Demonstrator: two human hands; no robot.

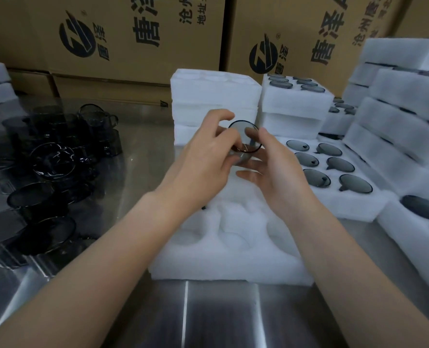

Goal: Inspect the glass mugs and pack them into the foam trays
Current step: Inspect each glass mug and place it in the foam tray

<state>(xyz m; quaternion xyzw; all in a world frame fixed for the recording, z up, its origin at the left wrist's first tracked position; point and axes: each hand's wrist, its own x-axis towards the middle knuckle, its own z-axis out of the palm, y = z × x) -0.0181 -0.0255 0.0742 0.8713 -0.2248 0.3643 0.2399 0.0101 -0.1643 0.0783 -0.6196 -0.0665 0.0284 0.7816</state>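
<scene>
**Mug in inspection, two-hand hold over the empty tray**

Left hand [203,156] pinches the mug [238,133] from the left, fingers curled at the rim. Right hand [278,167] grasps it from the right, thumb by the rim and fingers under the body. The mug is in the air, tilted with its mouth toward the camera, above the far end of the empty tray [233,262]. Hands hide the handle, so I can't tell where it points.

My read on doing this step well:
- Turn it by the rim with the left hand while the right carries the weight.
- Check rim, wall and base against the white foam. It's smoked glass, so chips will likely show best there.
- Stay over the foam, not the steel table [221,317].
- Then base down into a pocket, with the handle in the notch like the full tray [359,209] on the right.

Loose mugs [52,162] wait at left.
</scene>
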